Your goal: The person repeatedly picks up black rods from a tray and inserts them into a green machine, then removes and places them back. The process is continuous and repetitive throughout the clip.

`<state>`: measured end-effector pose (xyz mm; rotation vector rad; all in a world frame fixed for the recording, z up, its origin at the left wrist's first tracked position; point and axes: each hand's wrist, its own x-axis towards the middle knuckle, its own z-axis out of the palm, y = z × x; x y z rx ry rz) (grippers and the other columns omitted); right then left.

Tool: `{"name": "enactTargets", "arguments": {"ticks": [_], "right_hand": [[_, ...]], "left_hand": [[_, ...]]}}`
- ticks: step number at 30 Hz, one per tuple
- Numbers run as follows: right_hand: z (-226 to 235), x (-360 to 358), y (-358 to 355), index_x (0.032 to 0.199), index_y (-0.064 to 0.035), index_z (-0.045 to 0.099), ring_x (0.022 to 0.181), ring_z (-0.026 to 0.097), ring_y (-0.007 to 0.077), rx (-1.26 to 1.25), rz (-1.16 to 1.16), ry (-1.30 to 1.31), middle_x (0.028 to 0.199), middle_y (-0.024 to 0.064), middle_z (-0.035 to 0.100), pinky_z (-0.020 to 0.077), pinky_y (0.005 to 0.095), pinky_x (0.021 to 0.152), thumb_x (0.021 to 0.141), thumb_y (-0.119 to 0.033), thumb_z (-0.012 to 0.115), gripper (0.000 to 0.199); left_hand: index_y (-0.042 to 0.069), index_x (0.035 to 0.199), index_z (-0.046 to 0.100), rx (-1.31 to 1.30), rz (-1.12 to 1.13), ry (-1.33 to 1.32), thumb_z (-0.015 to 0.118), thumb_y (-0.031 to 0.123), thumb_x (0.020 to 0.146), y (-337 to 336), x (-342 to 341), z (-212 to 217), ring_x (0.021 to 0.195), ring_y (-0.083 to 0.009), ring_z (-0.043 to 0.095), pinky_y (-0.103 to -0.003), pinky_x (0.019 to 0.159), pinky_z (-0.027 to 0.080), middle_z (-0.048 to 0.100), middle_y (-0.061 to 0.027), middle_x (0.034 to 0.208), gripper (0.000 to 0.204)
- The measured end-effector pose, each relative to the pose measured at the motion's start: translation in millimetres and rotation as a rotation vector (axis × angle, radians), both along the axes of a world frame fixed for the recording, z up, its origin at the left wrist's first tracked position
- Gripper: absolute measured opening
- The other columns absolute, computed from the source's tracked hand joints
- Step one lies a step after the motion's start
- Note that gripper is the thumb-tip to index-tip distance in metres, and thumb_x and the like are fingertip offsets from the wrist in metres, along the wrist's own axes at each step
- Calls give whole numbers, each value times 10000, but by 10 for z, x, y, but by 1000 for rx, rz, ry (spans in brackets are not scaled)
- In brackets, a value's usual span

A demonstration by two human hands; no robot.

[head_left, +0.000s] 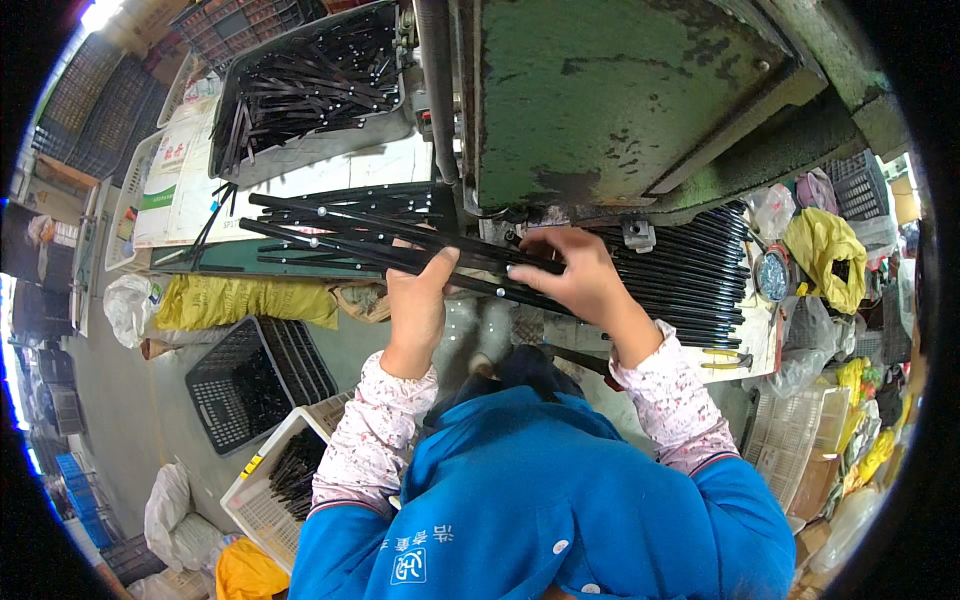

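Long black tubes [350, 248] with silver rivets slant above the front edge of the bench [330, 178]. The left hand [415, 300] grips them, thumb on top, their ends reaching well past it leftward. The right hand [585, 280] holds them farther right, between thumb and fingers. Similar rods [685, 280] lie along the bench's right end; a grey bin [350, 142] stands toward its back left.
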<state>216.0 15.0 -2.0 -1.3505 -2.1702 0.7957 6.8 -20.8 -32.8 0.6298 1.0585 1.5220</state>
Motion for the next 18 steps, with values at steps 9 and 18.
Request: {"name": "enactTargets", "arguments": {"ticks": [9, 18], "right_hand": [[18, -57, 35, 908, -17, 703, 767, 661, 328, 382, -68, 87, 863, 142, 690, 517, 356, 684, 755, -120, 740, 188], [409, -58, 215, 975, -50, 711, 964, 647, 323, -156, 70, -38, 1061, 174, 673, 507, 371, 832, 845, -245, 677, 236]], "left_hand": [[58, 1044, 507, -42, -64, -18, 581, -10, 844, 12, -20, 135, 802, -187, 639, -366, 655, 597, 580, -64, 944, 225], [-8, 971, 578, -179, -141, -313, 599, 67, 867, 196, -110, -19, 755, -221, 663, -343, 638, 594, 648, -101, 900, 130]]}}
